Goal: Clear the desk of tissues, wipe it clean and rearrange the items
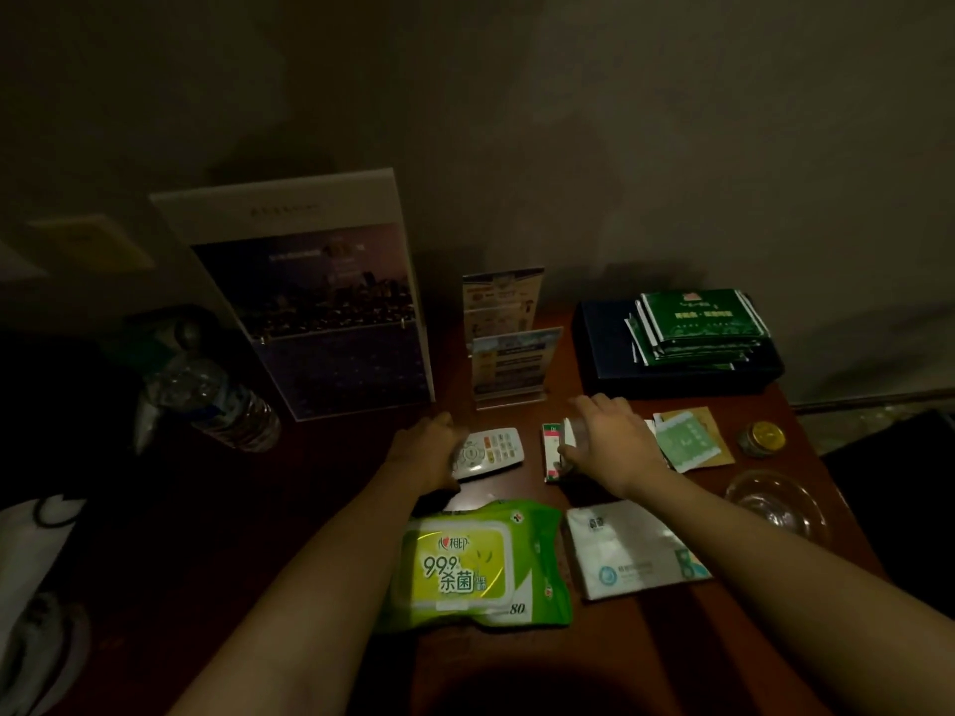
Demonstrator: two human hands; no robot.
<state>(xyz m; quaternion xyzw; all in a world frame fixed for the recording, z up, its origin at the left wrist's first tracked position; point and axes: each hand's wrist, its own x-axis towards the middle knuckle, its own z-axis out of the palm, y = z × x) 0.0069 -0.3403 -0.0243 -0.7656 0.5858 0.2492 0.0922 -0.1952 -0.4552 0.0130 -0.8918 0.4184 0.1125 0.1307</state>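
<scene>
Dim wooden desk point(646, 648): left hand point(429, 452) is gripping the remote point(496, 449), its long axis pointing right toward the right hand point(607, 441), which is clutching a small box point(550, 449) just beside it.

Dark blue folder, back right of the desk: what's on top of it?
A fanned stack of green sachets lies on the folder. How many, and whatever is beneath them, is covered.

left grip point(429, 449) holds remote point(495, 449) | right grip point(607, 442) holds small box point(552, 457) | wipes pack point(475, 565) on desk point(672, 643)
</scene>
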